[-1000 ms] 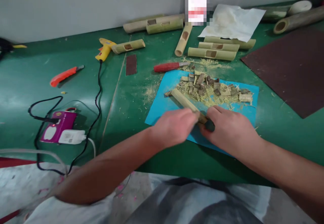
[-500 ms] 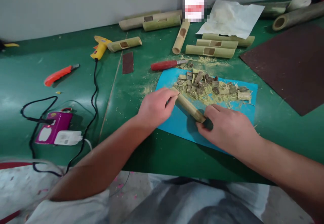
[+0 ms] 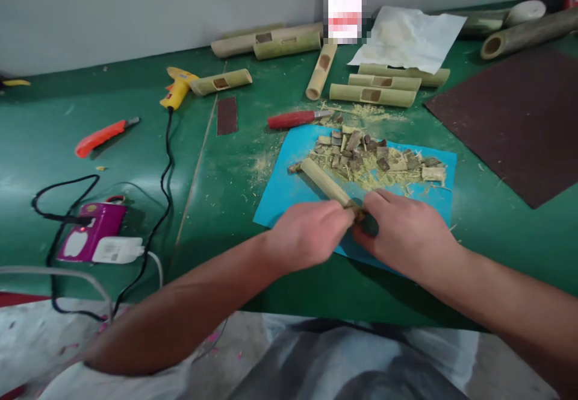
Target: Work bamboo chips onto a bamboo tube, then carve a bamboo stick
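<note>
A pale bamboo tube [image 3: 327,180] lies at a slant over the blue sheet [image 3: 277,186], its far end bare. My right hand [image 3: 409,225] grips the near end, thumb below and fingers on top. Against that same end my left hand [image 3: 309,234] is closed in a pinch. A small brown piece [image 3: 360,212] shows between the fingertips of both hands; which hand holds it, I cannot tell. Beyond the tube is a heap of bamboo chips [image 3: 356,144] and shavings. A red-handled knife [image 3: 293,119] rests just past the sheet's far edge.
Cut bamboo tubes [image 3: 372,95] lie toward the wall. To the left are a yellow glue gun [image 3: 178,90], an orange cutter [image 3: 102,138] and a purple power strip [image 3: 97,228] with loose cables. A dark brown sheet [image 3: 515,126] covers the right side.
My left hand has slid from the tube's far end down to its near end, beside my right hand. The far end and a small dark bit beside it are now uncovered.
</note>
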Tool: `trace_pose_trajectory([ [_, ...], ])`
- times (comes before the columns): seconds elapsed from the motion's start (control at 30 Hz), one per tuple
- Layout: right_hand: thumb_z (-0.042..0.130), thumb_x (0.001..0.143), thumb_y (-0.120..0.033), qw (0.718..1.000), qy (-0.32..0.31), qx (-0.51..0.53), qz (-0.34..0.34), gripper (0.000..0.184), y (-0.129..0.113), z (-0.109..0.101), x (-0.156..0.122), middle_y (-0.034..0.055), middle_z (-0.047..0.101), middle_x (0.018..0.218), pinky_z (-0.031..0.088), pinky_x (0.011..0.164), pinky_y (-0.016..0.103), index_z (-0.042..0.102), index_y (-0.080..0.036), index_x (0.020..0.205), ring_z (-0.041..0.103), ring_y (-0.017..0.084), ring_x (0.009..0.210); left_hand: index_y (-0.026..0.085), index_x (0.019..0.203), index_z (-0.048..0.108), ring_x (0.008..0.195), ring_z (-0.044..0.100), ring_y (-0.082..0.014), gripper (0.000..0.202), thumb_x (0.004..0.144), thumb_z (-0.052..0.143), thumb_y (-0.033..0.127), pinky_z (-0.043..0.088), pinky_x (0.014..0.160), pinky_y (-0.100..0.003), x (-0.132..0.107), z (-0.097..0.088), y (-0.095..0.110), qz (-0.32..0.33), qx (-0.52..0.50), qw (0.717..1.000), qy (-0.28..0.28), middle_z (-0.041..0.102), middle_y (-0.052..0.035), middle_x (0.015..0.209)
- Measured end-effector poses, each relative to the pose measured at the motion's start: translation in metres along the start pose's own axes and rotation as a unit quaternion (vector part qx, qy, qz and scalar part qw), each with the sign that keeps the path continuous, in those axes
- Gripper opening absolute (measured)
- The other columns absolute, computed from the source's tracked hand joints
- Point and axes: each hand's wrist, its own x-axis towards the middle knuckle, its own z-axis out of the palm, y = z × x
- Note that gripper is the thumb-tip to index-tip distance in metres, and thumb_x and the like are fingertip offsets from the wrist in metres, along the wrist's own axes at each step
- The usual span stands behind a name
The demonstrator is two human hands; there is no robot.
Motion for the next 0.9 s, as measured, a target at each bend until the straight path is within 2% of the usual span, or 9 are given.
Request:
trace_pose_trajectory([
  [0.13,0.057,0.088,-0.033,1.0,-0.006,-0.002,0.017,0.016,-0.001,-0.001,0.001,0.0057,0.066,0.08,0.02,0.056,0.031,0.066,-0.019,0.086,0.054,0.016,0.063,0.017,0.103,0.071,0.087,0.069,-0.0182,0.031,0.104,0.043,0.03,0.053,0.075,-0.027,0.003,-0.002,-0.009,-0.084,0.021,0.988,0.125,0.075,-0.0062,0.095],
  [0.3,0.057,0.089,-0.033,1.0,-0.012,0.001,0.007,0.017,-0.001,-0.001,0.001,0.0056,0.066,0.082,0.02,0.056,0.031,0.066,-0.019,0.087,0.053,0.016,0.063,0.019,0.086,0.068,0.068,0.063,-0.0149,0.036,0.105,0.039,0.027,0.047,0.06,-0.026,0.001,-0.003,-0.004,0.034,0.008,0.999,0.004,0.069,-0.0025,0.078],
  [0.47,0.057,0.089,-0.033,1.0,-0.007,-0.005,0.017,0.017,0.0,-0.002,0.001,0.006,0.066,0.079,0.019,0.056,0.031,0.066,-0.019,0.087,0.053,0.016,0.063,0.017,0.1,0.069,0.083,0.067,-0.0176,0.03,0.104,0.041,0.027,0.052,0.072,-0.027,0.001,-0.002,-0.004,-0.071,0.037,0.99,0.12,0.073,-0.0067,0.093],
  [0.6,0.057,0.088,-0.031,1.0,-0.007,-0.005,-0.011,0.015,0.001,-0.001,0.0,0.0063,0.066,0.08,0.021,0.055,0.03,0.065,-0.019,0.086,0.053,0.016,0.062,0.02,0.085,0.067,0.063,0.059,-0.0164,0.039,0.105,0.033,0.023,0.043,0.055,-0.028,0.0,0.001,0.008,0.063,0.016,0.998,0.001,0.065,-0.0027,0.072],
  [0.67,0.057,0.089,-0.032,1.0,0.002,-0.01,-0.004,0.016,0.001,0.0,0.0,0.0057,0.065,0.077,0.02,0.055,0.031,0.065,-0.019,0.085,0.053,0.016,0.061,0.02,0.089,0.068,0.066,0.061,-0.0156,0.035,0.105,0.038,0.027,0.044,0.057,-0.027,0.001,0.0,0.003,0.033,0.018,0.999,0.004,0.066,-0.0024,0.074],
  [0.77,0.055,0.089,-0.034,1.0,0.008,-0.016,0.006,0.019,0.001,0.001,0.0,0.0054,0.064,0.075,0.018,0.055,0.031,0.066,-0.019,0.084,0.053,0.017,0.061,0.019,0.099,0.07,0.082,0.066,-0.0177,0.029,0.104,0.043,0.029,0.05,0.07,-0.027,0.003,-0.004,-0.013,-0.091,0.036,0.989,0.109,0.071,-0.0054,0.089],
  [0.8,0.055,0.089,-0.033,1.0,0.007,-0.016,0.003,0.019,0.0,0.001,0.0,0.0056,0.065,0.076,0.018,0.055,0.031,0.066,-0.019,0.085,0.054,0.017,0.062,0.018,0.1,0.07,0.084,0.066,-0.0177,0.029,0.103,0.044,0.029,0.051,0.072,-0.027,0.003,-0.005,-0.016,-0.101,0.034,0.986,0.125,0.072,-0.0057,0.09],
  [0.87,0.054,0.09,-0.032,1.0,0.008,-0.012,-0.005,0.018,0.0,0.001,0.0,0.006,0.065,0.078,0.019,0.055,0.031,0.066,-0.019,0.085,0.054,0.017,0.062,0.018,0.089,0.069,0.074,0.064,-0.0161,0.033,0.104,0.041,0.028,0.049,0.067,-0.027,0.002,-0.005,-0.014,-0.042,0.023,0.996,0.081,0.069,-0.0041,0.079],
  [0.9,0.055,0.09,-0.032,1.0,0.009,-0.011,-0.008,0.018,0.001,0.001,0.0,0.0061,0.065,0.078,0.019,0.055,0.031,0.066,-0.019,0.085,0.055,0.017,0.063,0.019,0.091,0.07,0.072,0.063,-0.0156,0.033,0.104,0.04,0.028,0.048,0.065,-0.026,0.001,-0.005,-0.011,0.004,0.009,1.0,0.026,0.069,-0.0038,0.08],
])
